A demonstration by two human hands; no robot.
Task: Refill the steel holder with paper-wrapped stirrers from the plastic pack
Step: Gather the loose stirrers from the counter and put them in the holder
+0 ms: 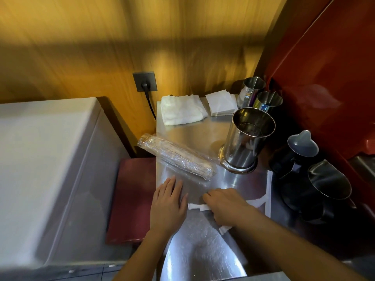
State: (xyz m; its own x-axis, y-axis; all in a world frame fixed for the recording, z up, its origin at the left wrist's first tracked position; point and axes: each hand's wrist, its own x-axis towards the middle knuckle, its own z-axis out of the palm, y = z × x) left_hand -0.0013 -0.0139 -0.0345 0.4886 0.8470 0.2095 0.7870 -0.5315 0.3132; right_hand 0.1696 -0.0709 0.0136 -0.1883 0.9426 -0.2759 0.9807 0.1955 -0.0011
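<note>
1. No brand, label or writing can be read on anything in view.
2. The clear plastic pack of paper-wrapped stirrers [176, 157] lies flat on the brushed-steel desk [203, 250], running from 10 o'clock to 4 o'clock, just beyond both hands.
3. The tall cylindrical steel holder [246, 139] stands upright at 2 o'clock of the pack, near its right end; it looks empty.
4. The left hand [168, 203] lies palm down, fingers spread flat on the desk.
5. The right hand [225, 205] is curled with fingers bent over a white paper strip [197, 206]; whether it pinches the strip I cannot tell.
6. At 12 o'clock lie a folded white cloth [181, 109] and a stack of white paper napkins [221, 103].
7. Two smaller steel cups [261, 94] stand behind the holder; dark metal jugs [310, 169] crowd the 3 o'clock side.
8. A grey wall socket [145, 81] with a black plug sits on the wooden wall.
</note>
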